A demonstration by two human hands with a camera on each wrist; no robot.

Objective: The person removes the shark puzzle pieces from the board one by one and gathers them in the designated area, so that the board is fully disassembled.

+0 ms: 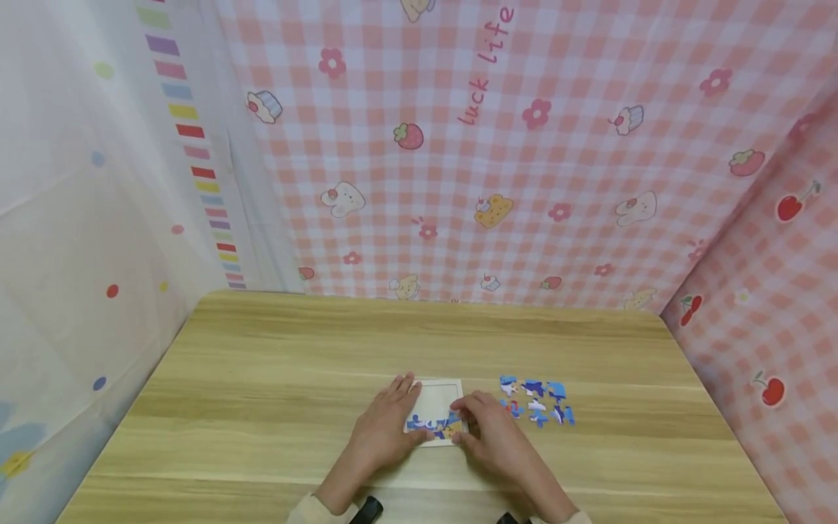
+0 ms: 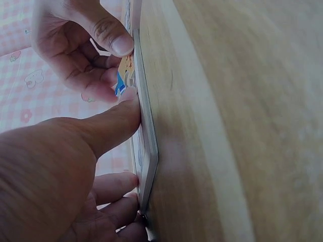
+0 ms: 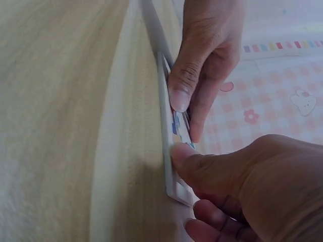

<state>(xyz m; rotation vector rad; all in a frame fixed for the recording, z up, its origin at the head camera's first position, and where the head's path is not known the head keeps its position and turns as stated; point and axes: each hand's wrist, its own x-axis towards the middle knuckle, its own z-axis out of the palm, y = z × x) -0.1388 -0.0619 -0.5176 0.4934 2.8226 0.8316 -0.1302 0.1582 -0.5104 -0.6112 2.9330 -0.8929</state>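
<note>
A small white puzzle tray [image 1: 435, 397] lies on the table, with joined blue and orange pieces [image 1: 424, 424] along its near side. My left hand [image 1: 385, 428] rests at the tray's left side, fingers extended along it; the thumb presses near the front edge. At the tray's right side, my right hand [image 1: 492, 429] pinches a puzzle piece [image 2: 122, 78] between thumb and fingers. That piece, orange and blue, stands tilted at the tray in the left wrist view. Fingers partly cover it in the head view.
Several loose blue and white puzzle pieces [image 1: 535, 400] lie in rows to the right of the tray. The wood-grain table [image 1: 275, 364] meets a pink checked cloth [image 1: 458, 160] at the back. Cloths also hang on both sides.
</note>
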